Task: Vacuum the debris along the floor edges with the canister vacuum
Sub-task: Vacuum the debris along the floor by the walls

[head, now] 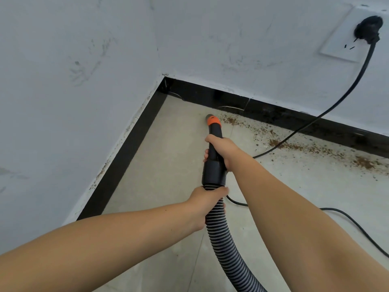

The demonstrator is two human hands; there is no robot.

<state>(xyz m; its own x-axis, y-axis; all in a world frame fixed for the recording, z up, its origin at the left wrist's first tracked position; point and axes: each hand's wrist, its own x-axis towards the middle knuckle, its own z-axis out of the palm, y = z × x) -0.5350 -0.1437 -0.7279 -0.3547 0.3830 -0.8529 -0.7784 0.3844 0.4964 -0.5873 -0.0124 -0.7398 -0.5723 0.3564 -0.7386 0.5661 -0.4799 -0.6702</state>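
The right hand (221,149) has its fingers wrapped round the black nozzle tube (214,144); the left hand (207,204) grasps the ribbed hose (223,245) just below the cuff; the orange nozzle tip (213,121) touches the floor (168,157) near the corner, beside brown debris (294,144) strewn along the far baseboard (273,114); a black cord (328,110) runs to the wall plug (368,28).

Two hands are showing, the left hand (207,204) and the right hand (222,149), both gripping one vacuum hose (223,245) with one orange-collared nozzle (213,121). One wall socket (345,36) is holding one plug (368,29), and one cord (328,108) is trailing across the floor.
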